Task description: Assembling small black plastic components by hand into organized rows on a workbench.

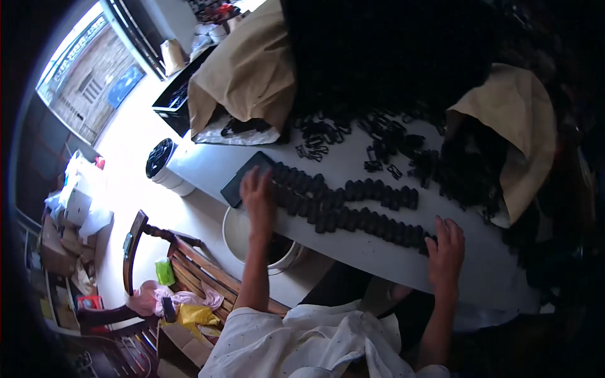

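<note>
Small black ribbed pieces (378,222) lie side by side in long rows on the pale table, two rows branching apart toward the right. My left hand (257,196) rests at the left end of the rows, beside a flat dark rectangular object (234,189); its fingers are stretched out, with the tips partly over that object's edge. At the right end of the nearer row, my right hand (446,252) has its fingers apart and its thumb close to the last pieces. Whether the thumb touches them is hard to make out.
Loose black clip-like pieces (381,142) are heaped on the table (403,283) behind the rows. Brown paper bags (252,69) stand at both sides. A white bucket (236,236) sits below the near left edge, and a wooden chair (205,268) carries cloths.
</note>
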The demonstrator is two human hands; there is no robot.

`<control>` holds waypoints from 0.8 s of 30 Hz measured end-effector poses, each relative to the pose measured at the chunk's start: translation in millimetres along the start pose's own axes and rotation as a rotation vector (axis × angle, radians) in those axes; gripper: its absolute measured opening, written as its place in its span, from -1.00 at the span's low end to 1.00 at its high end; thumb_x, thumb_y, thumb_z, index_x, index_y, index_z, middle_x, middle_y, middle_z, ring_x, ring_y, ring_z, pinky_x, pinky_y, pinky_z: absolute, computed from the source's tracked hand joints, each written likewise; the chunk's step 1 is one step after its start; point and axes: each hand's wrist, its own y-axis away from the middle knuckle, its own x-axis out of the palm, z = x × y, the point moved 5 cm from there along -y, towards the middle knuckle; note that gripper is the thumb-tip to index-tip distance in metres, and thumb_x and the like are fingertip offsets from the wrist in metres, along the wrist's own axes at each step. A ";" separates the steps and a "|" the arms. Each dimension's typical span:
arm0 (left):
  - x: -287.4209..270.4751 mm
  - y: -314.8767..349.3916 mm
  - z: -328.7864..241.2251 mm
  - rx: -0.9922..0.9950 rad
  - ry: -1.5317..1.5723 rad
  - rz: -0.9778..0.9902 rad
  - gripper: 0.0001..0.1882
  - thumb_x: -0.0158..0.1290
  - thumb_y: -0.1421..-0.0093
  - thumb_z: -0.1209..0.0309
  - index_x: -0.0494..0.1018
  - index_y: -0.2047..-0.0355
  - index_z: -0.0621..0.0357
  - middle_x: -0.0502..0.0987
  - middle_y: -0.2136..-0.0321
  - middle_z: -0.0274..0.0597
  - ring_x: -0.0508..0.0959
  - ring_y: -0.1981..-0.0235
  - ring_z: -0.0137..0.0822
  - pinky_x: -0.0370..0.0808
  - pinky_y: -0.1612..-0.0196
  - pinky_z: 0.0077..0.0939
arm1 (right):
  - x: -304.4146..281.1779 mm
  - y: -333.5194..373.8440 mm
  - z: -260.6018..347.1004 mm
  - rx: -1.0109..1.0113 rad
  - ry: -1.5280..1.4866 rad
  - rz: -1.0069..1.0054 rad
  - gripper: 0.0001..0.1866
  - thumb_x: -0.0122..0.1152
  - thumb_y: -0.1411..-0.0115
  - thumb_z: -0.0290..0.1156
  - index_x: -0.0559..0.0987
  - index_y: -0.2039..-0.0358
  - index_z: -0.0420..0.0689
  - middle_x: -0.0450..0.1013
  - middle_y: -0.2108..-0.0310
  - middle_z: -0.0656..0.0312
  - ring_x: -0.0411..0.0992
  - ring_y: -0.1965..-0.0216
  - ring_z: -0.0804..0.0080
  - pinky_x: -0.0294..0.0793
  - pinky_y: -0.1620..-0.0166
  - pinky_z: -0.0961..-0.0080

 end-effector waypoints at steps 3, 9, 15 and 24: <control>-3.0 -5.4 70.4 -0.146 -0.163 0.064 -0.52 0.06 -0.08 0.49 0.40 -0.06 -0.08 0.30 -0.13 -0.02 0.23 -0.18 0.05 0.14 -0.21 -0.12 | 1.1 -4.4 -1.3 -0.025 0.033 0.032 -0.56 0.13 -0.21 -0.38 0.36 -0.10 -0.13 0.24 -0.06 0.09 0.22 -0.09 0.13 0.30 -0.09 0.19; -4.7 -6.6 97.8 -0.040 -0.035 0.358 -0.43 -0.02 -0.17 0.22 0.23 -0.23 -0.26 0.16 -0.24 -0.04 0.12 -0.27 -0.01 -0.03 -0.27 -0.01 | 0.8 -4.1 -12.0 0.051 0.003 0.010 -0.57 0.11 -0.16 -0.51 0.38 -0.08 -0.15 0.27 -0.02 0.10 0.24 -0.08 0.15 0.29 -0.11 0.29; 4.6 -29.7 142.1 -0.159 -0.227 0.331 -0.44 -0.06 -0.19 0.12 0.21 -0.23 -0.29 0.17 -0.22 -0.01 0.17 -0.23 0.01 -0.01 -0.24 0.00 | 5.6 5.2 -22.7 0.126 -0.003 0.074 -0.59 0.08 -0.19 -0.51 0.37 -0.08 -0.18 0.26 -0.02 0.09 0.25 -0.07 0.17 0.30 -0.10 0.29; 7.5 -45.7 151.5 -0.248 -0.355 0.217 -0.44 -0.05 -0.24 0.16 0.15 -0.26 -0.31 -0.01 -0.31 0.00 0.01 -0.30 0.14 -0.07 -0.24 0.18 | 5.9 17.5 -33.8 0.074 -0.019 0.057 -0.44 0.16 -0.10 -0.56 0.34 -0.15 -0.05 0.17 -0.16 0.06 0.15 -0.19 0.09 0.21 -0.19 0.25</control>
